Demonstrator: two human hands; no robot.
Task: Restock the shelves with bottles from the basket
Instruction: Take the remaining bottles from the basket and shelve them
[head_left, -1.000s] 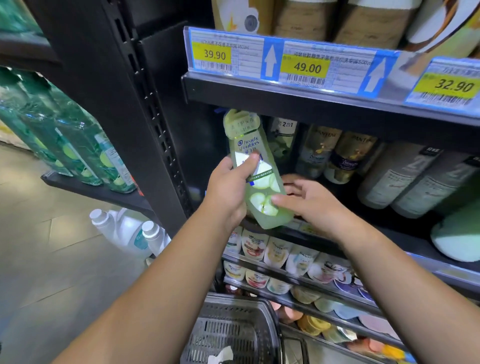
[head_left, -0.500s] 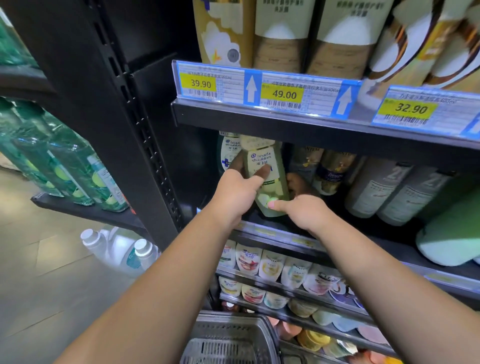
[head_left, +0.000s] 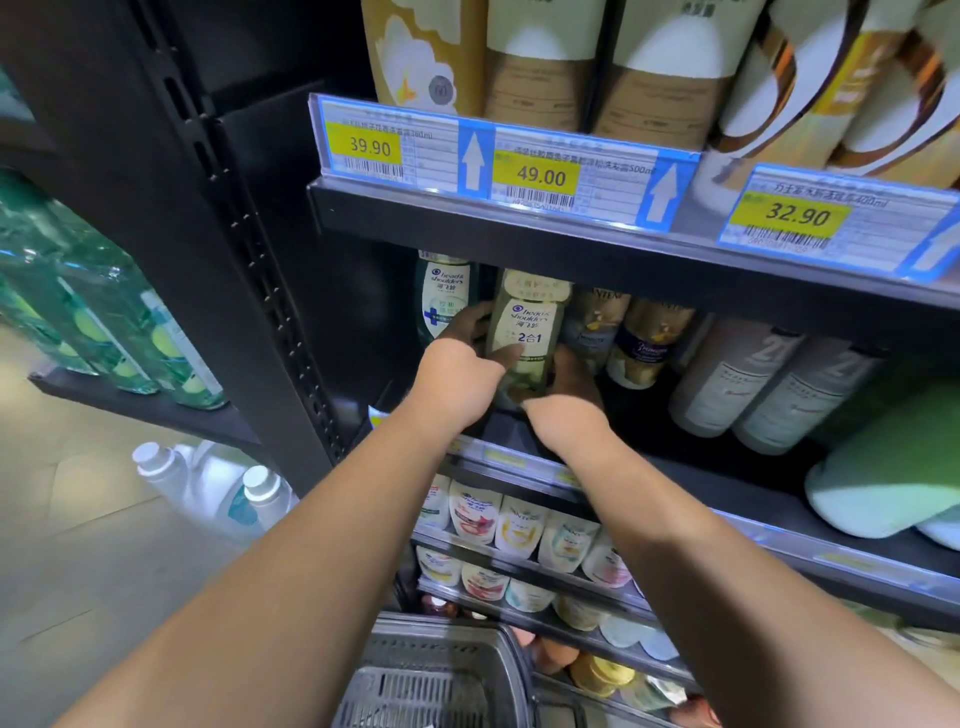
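Head view: the left hand (head_left: 457, 382) grips the green bottle (head_left: 530, 332) from its left, thumb across the label and fingers (head_left: 467, 322) wrapped behind. The right hand (head_left: 563, 415) holds the bottle's foot, fingers curled round it from the right. A second ago the bottle hung tilted out in front of the shelf (head_left: 654, 447). Now it stands upright, well in under the price tags (head_left: 540, 176). It sits between a white bottle (head_left: 444, 301) just left of the left fingers and brown bottles (head_left: 597, 327) just right of the right fingers. The hands hide whether its base touches the shelf. Placing looks nearly done; next comes letting go and returning to the basket (head_left: 441, 670) below the forearms.
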